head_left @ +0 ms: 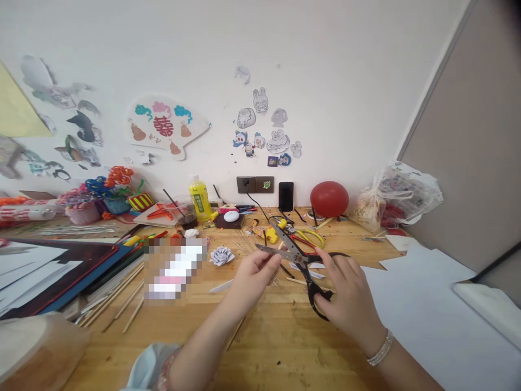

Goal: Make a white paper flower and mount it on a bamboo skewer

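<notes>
A pair of black-handled scissors (299,258) is in my right hand (345,290), fingers through the handle loops and blades apart. My left hand (260,269) is closed in a pinch just beside the blades. A small pale tip shows at its fingertips, between the blades, but what it belongs to is too small to make out. To the left of my left hand, a folded grey-white paper flower (222,256) lies on the wooden table (285,347). A yellow glue gun (272,234) lies beyond the scissors.
White paper sheets (411,288) cover the right side. Wooden sticks (118,290) lie at the left. Along the wall stand a yellow-green bottle (199,198), a phone (286,196) and a red balloon (329,199). A drink cup (188,217) stands near the bottle.
</notes>
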Motion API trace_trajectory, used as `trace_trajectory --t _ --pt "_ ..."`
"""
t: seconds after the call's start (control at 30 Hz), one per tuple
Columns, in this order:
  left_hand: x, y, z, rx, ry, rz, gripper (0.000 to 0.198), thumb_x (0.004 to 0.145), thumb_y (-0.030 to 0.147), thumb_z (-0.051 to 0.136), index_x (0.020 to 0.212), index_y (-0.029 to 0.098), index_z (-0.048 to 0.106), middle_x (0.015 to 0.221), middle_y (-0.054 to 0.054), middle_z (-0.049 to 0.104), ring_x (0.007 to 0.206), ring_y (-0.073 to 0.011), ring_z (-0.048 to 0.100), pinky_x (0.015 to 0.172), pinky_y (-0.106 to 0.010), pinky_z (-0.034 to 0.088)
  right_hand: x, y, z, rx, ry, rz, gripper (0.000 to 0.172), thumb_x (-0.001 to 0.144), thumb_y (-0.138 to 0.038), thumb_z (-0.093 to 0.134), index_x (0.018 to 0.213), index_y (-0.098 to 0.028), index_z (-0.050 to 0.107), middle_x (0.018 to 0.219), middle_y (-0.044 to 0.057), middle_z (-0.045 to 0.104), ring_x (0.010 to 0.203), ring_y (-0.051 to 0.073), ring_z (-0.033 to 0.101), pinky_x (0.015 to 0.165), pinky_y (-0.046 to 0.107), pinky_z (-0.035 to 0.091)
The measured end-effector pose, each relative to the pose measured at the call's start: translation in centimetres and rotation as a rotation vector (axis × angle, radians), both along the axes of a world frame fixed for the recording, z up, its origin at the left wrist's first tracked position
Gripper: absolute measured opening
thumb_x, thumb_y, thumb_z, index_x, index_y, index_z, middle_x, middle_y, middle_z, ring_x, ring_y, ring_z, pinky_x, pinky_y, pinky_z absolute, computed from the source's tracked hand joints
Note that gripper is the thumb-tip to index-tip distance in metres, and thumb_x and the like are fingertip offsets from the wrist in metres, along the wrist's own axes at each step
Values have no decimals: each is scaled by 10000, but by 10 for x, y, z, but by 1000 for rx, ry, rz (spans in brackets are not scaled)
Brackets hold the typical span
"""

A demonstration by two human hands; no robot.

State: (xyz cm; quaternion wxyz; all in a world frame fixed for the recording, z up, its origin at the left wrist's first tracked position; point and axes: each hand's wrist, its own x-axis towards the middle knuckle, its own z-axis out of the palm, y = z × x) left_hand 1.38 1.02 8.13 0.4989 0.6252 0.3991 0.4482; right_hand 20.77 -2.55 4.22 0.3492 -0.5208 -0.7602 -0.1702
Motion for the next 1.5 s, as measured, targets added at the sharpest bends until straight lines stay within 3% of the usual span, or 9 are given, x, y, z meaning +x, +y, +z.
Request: trace_trajectory --t 0.2,0.33,0.47,0.97,1.17,1.5 --pt "4 -2 1 3 10 40 376 719 501 531 565 169 440 477 78 359 436 -57 286 421 -209 214 -2 -1 -2 7 7 -32 686 651 -191 540 1305 -152 339 863 68 522 811 257 444 721 399 397" --pt "7 -4 2 -30 -45 -26 367 725 501 527 584 173 440 490 81 362 427 -53 282 414 -206 213 -1 0 0 5 60 -33 662 658 -215 553 1288 -151 356 882 76 528 806 258 443 714 404 398" --pt "7 -4 -1 -36 -50 -16 379 700 512 556 584 171 438 491 82 347 438 -54 280 418 -207 208 0 1 2 -30 79 27 654 658 -208 553 1282 -164 364 909 77 539 822 257 449 710 394 396" --pt "2 0 -2 4 9 48 362 709 499 551 672 139 537 513 75 317 463 -63 263 428 -212 208 -5 -3 2 -30 48 1 707 639 -182 545 1313 -149 335 885 66 534 809 243 429 722 389 394" --pt "3 -3 2 -15 -52 -20 345 715 486 561 611 167 480 513 76 343 454 -58 279 430 -208 219 -3 -1 2 -21 77 -34 672 645 -211 553 1285 -148 359 891 72 523 830 253 429 748 407 387" --pt "2 0 -2 -15 7 28 381 713 508 542 571 168 443 478 79 342 436 -58 282 415 -205 222 0 -1 0 -1 23 -1 673 639 -200 544 1288 -172 367 887 67 541 832 261 455 734 403 382"
